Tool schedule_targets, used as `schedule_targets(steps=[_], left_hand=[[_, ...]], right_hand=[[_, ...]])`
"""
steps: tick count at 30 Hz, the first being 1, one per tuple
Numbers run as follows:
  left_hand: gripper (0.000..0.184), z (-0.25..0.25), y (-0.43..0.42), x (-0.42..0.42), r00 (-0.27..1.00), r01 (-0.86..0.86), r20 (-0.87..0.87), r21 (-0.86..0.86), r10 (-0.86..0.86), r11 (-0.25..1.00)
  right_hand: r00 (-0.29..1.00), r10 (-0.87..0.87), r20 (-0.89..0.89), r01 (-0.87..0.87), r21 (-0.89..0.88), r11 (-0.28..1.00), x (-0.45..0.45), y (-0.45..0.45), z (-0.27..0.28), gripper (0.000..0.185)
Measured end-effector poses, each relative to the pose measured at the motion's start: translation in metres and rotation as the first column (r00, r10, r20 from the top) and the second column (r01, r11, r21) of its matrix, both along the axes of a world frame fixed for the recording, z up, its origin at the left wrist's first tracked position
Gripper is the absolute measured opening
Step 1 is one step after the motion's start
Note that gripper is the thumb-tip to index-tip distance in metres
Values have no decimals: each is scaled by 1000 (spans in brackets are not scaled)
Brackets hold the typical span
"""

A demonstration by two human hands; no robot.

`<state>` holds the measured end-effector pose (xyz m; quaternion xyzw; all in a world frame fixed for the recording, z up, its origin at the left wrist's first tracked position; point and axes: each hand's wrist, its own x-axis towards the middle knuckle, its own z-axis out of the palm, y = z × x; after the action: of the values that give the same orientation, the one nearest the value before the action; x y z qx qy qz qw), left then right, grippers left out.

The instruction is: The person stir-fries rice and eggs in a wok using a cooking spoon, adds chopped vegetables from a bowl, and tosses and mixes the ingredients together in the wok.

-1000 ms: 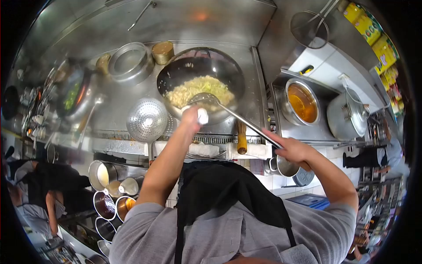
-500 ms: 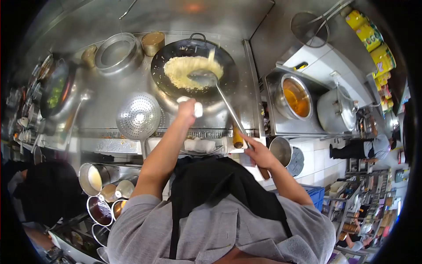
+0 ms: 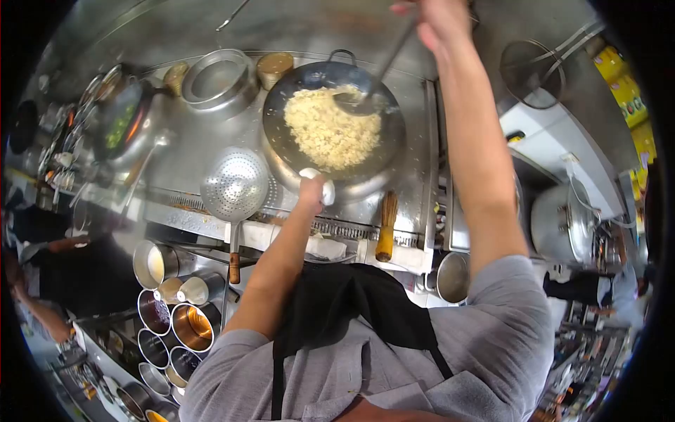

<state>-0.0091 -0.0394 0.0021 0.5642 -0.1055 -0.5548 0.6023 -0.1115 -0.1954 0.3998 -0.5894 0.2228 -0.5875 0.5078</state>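
A black wok (image 3: 275, 133) on the steel stove holds pale yellow grains that look like fried rice (image 3: 330, 130). My left hand (image 3: 311, 197) is closed around a white cloth (image 3: 328, 191) at the wok's near rim; any handle beneath it is hidden. High at the back right, my right hand (image 3: 443, 24) is wrapped round the handle of a wok ladle (image 3: 357, 104), somewhat blurred. The ladle's bowl rests at the far right side of the rice, its handle slanting up and away from me.
A perforated skimmer (image 3: 235, 184) lies left of the wok, and a bamboo brush (image 3: 387, 228) to its right. Steel bowls (image 3: 218, 77) stand behind on the left. Sauce containers (image 3: 192, 327) cluster at lower left. Another person (image 3: 77, 274) is at far left; a large pot (image 3: 562, 221) stands right.
My right hand has swung from the stove's front edge up to the back right, turning the ladle around. The rice has spread toward me in the wok. My left hand still grips the cloth.
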Motion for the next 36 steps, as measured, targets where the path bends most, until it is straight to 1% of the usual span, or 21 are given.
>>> schedule_targets(steps=[3, 5, 6, 8, 10, 13, 14, 15, 17, 20, 23, 24, 26, 27, 28, 29, 30, 32, 34, 35, 36], left_hand=[[21, -15, -6, 1, 996, -80, 49, 32, 79, 996], [22, -14, -6, -2, 995, -57, 79, -7, 57, 998], [19, -9, -6, -4, 994, -56, 88, -12, 57, 998], [17, 6, -12, 0, 996, -65, 66, -5, 65, 998], [14, 19, -1, -8, 997, -45, 68, 32, 43, 998], [16, -2, -1, -8, 973, -21, 226, -142, 53, 990], [17, -10, 1, -5, 956, 14, 290, -191, 42, 982], [17, -18, 2, -2, 936, 48, 351, -238, 39, 970], [18, -5, 4, 5, 976, 121, 194, -98, -100, 988], [18, 23, 3, 13, 964, 250, 83, 56, -254, 967], [19, -11, 1, 24, 936, 345, 81, -28, -342, 938], [19, -32, -1, 23, 876, 374, 384, -163, -290, 913], [18, -17, 18, 13, 799, 380, 576, -266, -170, 886], [17, -8, 28, 8, 747, 381, 658, -311, -93, 871], [15, 43, 48, 4, 980, 144, 164, -197, -112, 970], [12, 70, 60, 5, 936, -1, -351, 36, 14, 999], [11, 64, 84, 3, 966, -4, -259, -47, -8, 999], [9, 68, 102, 6, 986, 9, -163, -130, -30, 991], [8, 104, 108, 6, 917, 4, -399, 44, 14, 999], [10, 126, 93, 9, 924, 35, -383, 69, -6, 997], [11, 110, 66, 15, 919, 61, -394, 76, -26, 995]], right_hand=[[989, 10, 147, 33, -289, 957, -27, -24, -42, 27], [981, -187, -61, 191, 82, 978, 26, -57, -139, 27], [990, -85, -110, 86, 7, 996, 38, -70, -161, 27], [986, 33, -163, -45, -73, 996, 54, -80, -153, 26], [961, 235, -144, -256, -145, 956, 49, -73, -107, 27], [976, 205, -70, -217, -342, 914, 22, -34, -80, 28], [973, 231, -27, -229, -293, 929, 30, -36, -106, 29], [987, 134, -87, -149, -199, 969, 44, -39, -145, 29], [959, 244, -146, -265, -145, 953, 50, -48, -176, 28], [975, 222, -3, -222, -46, 974, 24, -37, -126, 37], [994, 104, 18, -105, 55, 993, 23, -25, -145, 27], [996, 89, 3, -89, 55, 995, 28, -32, -149, 27], [981, 164, -102, -149, 144, 978, 34, -50, -152, 24], [989, 93, -117, -77, 132, 988, 27, -36, -115, 26], [980, -27, -197, 51, 120, 991, 18, -31, -78, 27], [972, -120, -204, 132, 47, 990, 6, -36, -45, 27], [995, -98, -8, 97, 202, 975, 0, 3, 8, 17], [986, -130, 106, 128, 33, 991, -17, 40, 62, 20], [947, 252, 201, -249, -39, 968, -69, -34, 48, 23], [991, -5, 132, 19, -105, 994, -54, -5, 40, 24], [990, -130, 55, 131, -25, 991, -30, 5, 9, 24]])
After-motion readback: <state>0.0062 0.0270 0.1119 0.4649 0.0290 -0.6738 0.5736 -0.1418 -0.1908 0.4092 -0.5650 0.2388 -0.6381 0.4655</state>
